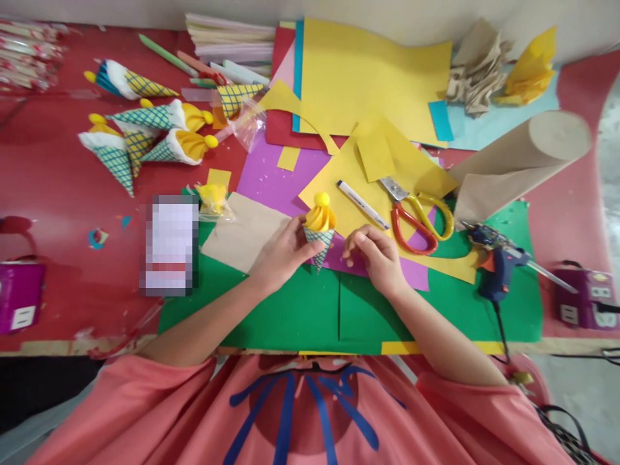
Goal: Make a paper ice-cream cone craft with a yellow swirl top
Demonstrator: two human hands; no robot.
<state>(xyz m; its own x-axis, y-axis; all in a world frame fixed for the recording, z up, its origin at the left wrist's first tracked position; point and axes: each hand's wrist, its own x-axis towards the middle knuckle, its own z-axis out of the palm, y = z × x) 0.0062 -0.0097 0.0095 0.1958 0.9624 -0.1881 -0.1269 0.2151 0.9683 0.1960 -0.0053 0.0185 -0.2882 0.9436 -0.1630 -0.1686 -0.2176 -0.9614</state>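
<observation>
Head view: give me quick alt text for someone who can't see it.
The left hand holds a paper ice-cream cone with a yellow top above green paper; the right hand, fingers curled, sits just beside it. Scissors, a marker and a blue glue gun lie to the right, finished cones at far left.

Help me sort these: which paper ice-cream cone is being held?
The cone with the yellow swirl, pinched by the left hand over the green sheet; the finished cones lie far left.

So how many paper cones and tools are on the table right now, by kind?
Finished paper cones in the pile: 6
Paper cone in the left hand: 1
Scissors: 1
Glue gun: 1
Marker: 1
Total: 10
</observation>
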